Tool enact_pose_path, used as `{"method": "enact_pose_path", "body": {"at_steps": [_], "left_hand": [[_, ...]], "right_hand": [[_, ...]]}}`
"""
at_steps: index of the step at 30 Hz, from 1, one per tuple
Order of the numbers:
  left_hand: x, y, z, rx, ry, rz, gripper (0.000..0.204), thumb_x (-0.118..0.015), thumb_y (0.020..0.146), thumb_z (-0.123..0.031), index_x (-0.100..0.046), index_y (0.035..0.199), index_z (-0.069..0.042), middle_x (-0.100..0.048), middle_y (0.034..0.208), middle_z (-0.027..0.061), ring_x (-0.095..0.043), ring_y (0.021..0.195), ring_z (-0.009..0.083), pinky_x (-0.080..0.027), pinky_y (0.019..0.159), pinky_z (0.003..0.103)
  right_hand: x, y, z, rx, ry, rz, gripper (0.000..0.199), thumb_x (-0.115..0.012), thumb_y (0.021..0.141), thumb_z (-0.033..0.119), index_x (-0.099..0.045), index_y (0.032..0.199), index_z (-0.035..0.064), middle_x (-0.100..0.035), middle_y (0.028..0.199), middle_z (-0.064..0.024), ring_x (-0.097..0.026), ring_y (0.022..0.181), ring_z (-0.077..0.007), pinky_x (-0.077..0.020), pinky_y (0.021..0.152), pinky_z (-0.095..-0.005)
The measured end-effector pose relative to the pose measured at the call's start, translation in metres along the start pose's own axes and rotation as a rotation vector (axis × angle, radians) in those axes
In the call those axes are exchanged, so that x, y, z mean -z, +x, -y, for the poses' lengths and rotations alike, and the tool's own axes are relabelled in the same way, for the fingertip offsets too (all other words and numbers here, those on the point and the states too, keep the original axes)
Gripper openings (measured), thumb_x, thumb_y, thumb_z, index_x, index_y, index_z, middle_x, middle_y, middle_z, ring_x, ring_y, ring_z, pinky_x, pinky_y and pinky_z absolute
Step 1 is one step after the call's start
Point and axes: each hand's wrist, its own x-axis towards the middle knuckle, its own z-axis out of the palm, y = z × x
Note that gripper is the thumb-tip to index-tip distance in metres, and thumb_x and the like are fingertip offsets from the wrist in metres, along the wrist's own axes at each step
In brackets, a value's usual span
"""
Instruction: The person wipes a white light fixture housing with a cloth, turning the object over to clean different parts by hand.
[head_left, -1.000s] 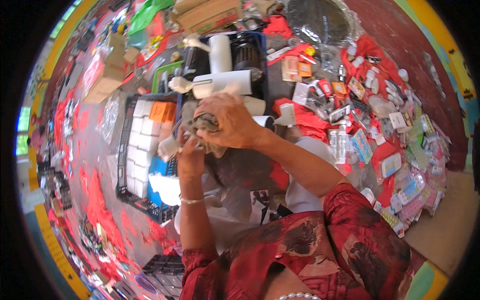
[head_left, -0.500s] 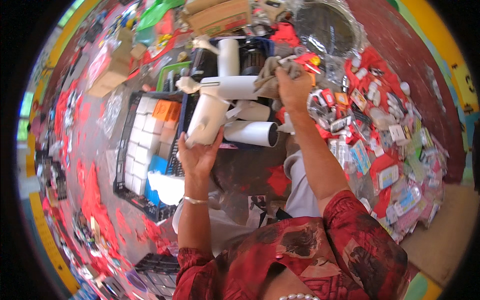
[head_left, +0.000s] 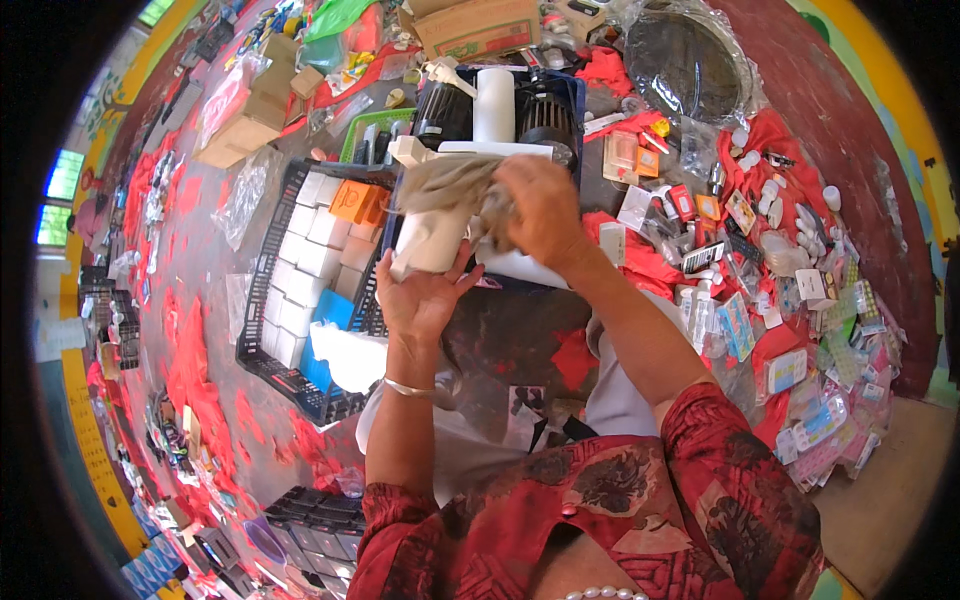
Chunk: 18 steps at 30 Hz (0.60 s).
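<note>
My left hand (head_left: 422, 298) holds a white cylindrical spotlight (head_left: 428, 245) from below, its fingers curled around the near end. Over the spotlight's upper part lies a crumpled grey-brown cloth (head_left: 450, 186), gripped by my right hand (head_left: 543, 212), which presses it against the white body. Its fingertips are partly hidden in the cloth. Behind my hands, a dark blue crate (head_left: 579, 100) holds more spotlights, among them an upright white one (head_left: 494, 106) and a black finned one (head_left: 545, 116). Cloth and hands cover part of the crate's contents.
On the left stands a black crate (head_left: 262, 300) with small white boxes, an orange box (head_left: 357, 201) and a white bag (head_left: 348, 356). Cardboard boxes (head_left: 477, 30) sit behind. Packaged small goods (head_left: 738, 325) and red cloth spread on the right. A plastic-wrapped round object (head_left: 688, 65) lies far right.
My right hand has brought the cloth left and nearer, from above the crate's right side onto the spotlight. My left hand still holds the spotlight. The view has shifted slightly.
</note>
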Motion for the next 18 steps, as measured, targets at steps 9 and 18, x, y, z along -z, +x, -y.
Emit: {"method": "enact_pose_path", "body": {"at_steps": [9,18], "left_hand": [[-0.006,0.002,0.002,-0.025,-0.130,-0.081,0.060,-0.021,0.090,-0.052,-0.048,0.123,-0.010,-0.055,0.116,0.0139,-0.056,0.103,0.0336,-0.017,0.099,0.068],[-0.014,0.003,0.006,0.012,0.121,0.134,0.060,-0.024,0.088,-0.054,-0.048,0.123,-0.012,-0.056,0.113,0.0117,-0.059,0.092,0.0292,-0.033,0.091,0.062]], "right_hand": [[0.024,0.015,-0.018,-0.499,0.469,-0.456,0.017,-0.069,0.074,0.006,-0.058,0.087,0.0001,-0.060,0.076,-0.0059,-0.055,0.068,-0.0132,-0.0442,0.064,-0.0264],[-0.002,0.007,0.004,-1.348,1.661,-0.112,0.017,-0.057,0.086,0.013,-0.060,0.099,0.0026,-0.064,0.092,-0.0078,-0.064,0.081,-0.0200,-0.0523,0.077,-0.0344]]}}
